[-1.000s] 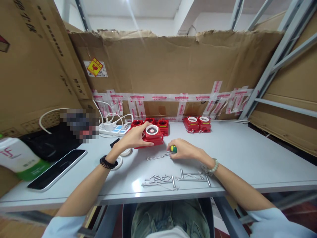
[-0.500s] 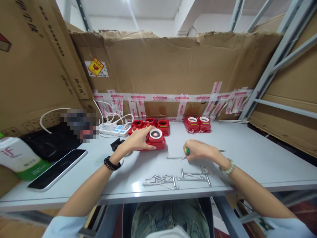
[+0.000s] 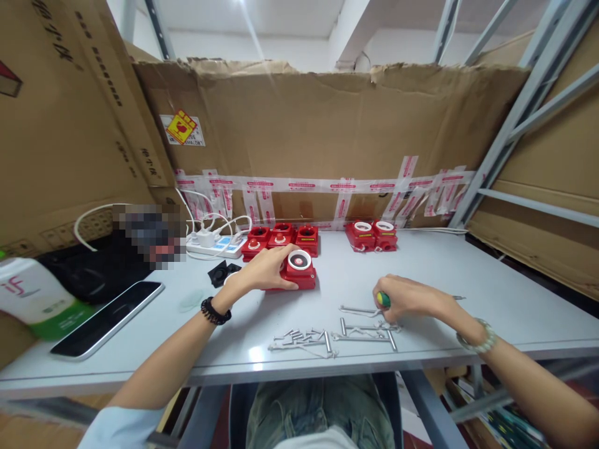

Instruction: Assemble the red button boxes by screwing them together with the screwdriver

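My left hand (image 3: 269, 269) is wrapped around the left part of a red housing (image 3: 304, 280) with a white ring and dark centre on top. On the right, my right hand (image 3: 402, 298) is closed round a screwdriver with a green and yellow handle (image 3: 384, 300); its metal tip (image 3: 459, 297) shows beyond the wrist side. A metal rod with a cord (image 3: 358, 309) lies by the right fingers. Nearer the front edge are metal T-shaped rods with cords (image 3: 369, 338) and a small pile of screws (image 3: 299, 337).
Red housings (image 3: 306, 242) stand behind my left hand, and two more with white rings (image 3: 373, 237) stand at the back. On the left are a power strip (image 3: 219, 247), black parts (image 3: 223, 273), a phone (image 3: 110, 319) and a bottle (image 3: 40, 299). Cardboard (image 3: 327, 131) borders the table.
My right hand has moved right and slightly nearer with the screwdriver; the loose rod beside it has shifted the same way. My left hand and the red housing have moved slightly right and nearer.
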Available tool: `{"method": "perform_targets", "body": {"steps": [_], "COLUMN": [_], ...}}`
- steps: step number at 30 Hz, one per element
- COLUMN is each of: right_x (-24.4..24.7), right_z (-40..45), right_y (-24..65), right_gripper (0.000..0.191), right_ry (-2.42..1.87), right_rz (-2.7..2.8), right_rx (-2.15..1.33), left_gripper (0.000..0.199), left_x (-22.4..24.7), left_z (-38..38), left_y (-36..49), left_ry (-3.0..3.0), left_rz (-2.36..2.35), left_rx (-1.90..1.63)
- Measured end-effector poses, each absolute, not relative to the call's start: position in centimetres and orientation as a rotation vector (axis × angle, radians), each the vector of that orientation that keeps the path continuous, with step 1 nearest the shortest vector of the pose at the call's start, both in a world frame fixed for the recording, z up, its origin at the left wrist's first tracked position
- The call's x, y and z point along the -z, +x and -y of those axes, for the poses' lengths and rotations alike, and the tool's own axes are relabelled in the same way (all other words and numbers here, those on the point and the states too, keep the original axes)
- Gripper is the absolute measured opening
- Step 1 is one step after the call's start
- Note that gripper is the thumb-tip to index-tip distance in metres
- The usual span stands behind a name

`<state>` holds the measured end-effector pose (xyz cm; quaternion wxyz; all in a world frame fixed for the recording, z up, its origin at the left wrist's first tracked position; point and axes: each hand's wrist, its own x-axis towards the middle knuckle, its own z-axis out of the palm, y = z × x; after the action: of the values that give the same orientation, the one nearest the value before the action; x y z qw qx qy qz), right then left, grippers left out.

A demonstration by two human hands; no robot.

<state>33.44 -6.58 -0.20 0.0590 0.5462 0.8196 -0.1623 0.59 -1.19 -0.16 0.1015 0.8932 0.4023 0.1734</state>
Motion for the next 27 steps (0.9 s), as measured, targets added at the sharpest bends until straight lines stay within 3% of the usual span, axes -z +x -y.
{"method": "perform_targets", "body": {"steps": [16, 21, 24, 27], "right_x": [-1.2, -2.9, -4.1, -4.3], "right_z": [9.2, 8.8, 7.8, 6.0], "right_y": [32.8, 31.7, 29.4, 26.0], "right_gripper": [0.016, 0.008, 0.017, 0.038], "right_ry": [1.523, 1.561, 1.766, 1.939], "right_rz": [-2.483, -2.787, -3.239, -3.486], "right_rx": [0.488, 0.507, 0.710, 1.488], "left_gripper": [0.068, 0.071, 0.081, 0.089], "left_x": [0.5, 1.1, 1.5, 1.5], "left_z": [1.1, 1.4, 1.7, 2.2], "left_y": [0.8, 1.2, 1.4, 1.7], "left_ry": [2.623, 2.577, 2.536, 2.531], "left_rz": [-1.124, -1.046, -1.003, -0.953], "left_rx": [-0.542, -0.512, -0.464, -0.459]}}
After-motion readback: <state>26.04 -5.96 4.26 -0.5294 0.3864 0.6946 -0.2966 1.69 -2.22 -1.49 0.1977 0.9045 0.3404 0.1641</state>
